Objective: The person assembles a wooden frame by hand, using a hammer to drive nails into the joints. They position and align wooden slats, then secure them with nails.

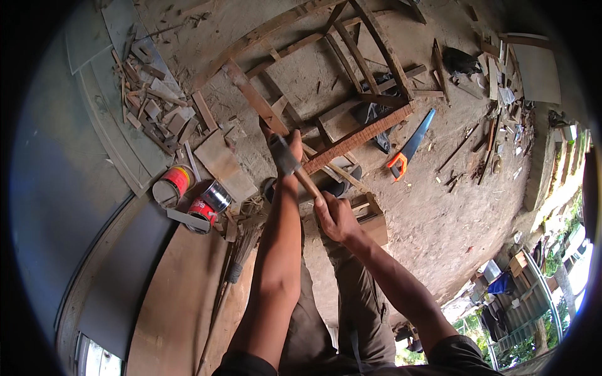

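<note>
Head view: the right hand (pixel 337 217) is wrapped tight on the wooden handle of a hammer (pixel 295 168), whose dark head sits at 12 o'clock from the fist. The left hand (pixel 280 143) presses on a reddish rail (pixel 360 136) of the wooden frame (pixel 351 81), fingers just beside the hammer head; whether it grips or only rests, I cannot tell. A glancing blow could catch those fingers, since they lie so close. Count: one hammer, one orange-handled saw (pixel 411 147) at 3 o'clock, two red tins (pixel 191 191) at 9 o'clock.
</note>
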Tool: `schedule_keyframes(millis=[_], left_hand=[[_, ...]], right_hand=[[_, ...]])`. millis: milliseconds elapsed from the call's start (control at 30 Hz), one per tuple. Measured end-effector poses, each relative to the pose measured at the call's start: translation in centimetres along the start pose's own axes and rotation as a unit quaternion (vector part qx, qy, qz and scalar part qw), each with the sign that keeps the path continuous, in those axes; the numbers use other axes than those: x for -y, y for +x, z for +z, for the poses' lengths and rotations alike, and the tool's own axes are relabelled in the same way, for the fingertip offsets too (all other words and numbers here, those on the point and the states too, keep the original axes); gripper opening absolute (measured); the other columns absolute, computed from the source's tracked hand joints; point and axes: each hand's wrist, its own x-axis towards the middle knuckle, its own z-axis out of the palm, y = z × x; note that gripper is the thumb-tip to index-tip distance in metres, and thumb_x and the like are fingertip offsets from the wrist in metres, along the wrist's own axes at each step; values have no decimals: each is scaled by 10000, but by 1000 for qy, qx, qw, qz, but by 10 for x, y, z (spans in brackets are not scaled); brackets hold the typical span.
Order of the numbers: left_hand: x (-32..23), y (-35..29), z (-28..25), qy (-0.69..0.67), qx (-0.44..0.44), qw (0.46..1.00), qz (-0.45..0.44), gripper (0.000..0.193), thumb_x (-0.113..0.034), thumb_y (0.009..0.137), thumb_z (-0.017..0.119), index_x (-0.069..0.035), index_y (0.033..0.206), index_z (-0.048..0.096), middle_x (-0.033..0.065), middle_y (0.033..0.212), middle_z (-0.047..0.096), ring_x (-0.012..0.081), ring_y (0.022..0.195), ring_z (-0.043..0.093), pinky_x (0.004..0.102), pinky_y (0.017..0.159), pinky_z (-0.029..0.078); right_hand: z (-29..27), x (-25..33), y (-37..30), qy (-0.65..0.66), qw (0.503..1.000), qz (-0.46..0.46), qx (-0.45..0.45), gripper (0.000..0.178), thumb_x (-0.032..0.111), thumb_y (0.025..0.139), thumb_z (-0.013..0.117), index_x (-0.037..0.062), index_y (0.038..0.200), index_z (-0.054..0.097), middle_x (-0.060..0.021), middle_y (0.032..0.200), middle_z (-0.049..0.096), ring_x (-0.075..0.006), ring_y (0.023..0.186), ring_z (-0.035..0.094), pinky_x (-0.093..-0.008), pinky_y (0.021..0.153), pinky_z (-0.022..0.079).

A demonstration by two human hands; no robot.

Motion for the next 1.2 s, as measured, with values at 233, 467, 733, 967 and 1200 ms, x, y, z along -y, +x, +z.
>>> schedule_keyframes(millis=[233,467,733,967,1200], left_hand=[[8,9,9,-111,-44,989,87,720,-39,765,660,10,1370,272,294,1196,515,421,1064,566,447,886,486],[9,2,5,27,-98,987,128,561,-39,754,662,-8,1246,394,172,994,597,298,891,603,394,779,501],[7,2,12,5,-91,984,154,544,-139,755,713,-14,1203,431,162,948,610,344,845,626,391,755,514],[12,0,22,-29,-106,992,63,592,-169,792,715,-7,1272,409,165,1141,545,304,1002,566,359,860,476],[38,7,18,28,-156,980,117,588,-58,724,710,18,1224,411,192,1056,573,330,933,593,383,798,492]], right_hand=[[-10,-38,29,41,997,-44,-49,477,375,998,379,-40,798,504,-230,601,504,-408,575,539,-440,551,415],[-26,-18,47,-71,996,-54,24,496,436,977,392,-33,867,511,-264,655,539,-479,675,572,-479,577,440],[-39,-19,70,-138,988,-73,3,435,418,950,475,-13,904,514,-233,610,550,-467,636,576,-473,533,457],[-56,-7,53,-103,964,-242,32,440,451,928,498,15,888,538,-201,613,538,-434,623,597,-450,539,470],[-48,-5,51,-116,974,-191,33,377,403,918,546,28,883,542,-199,601,541,-421,584,592,-466,511,452]])
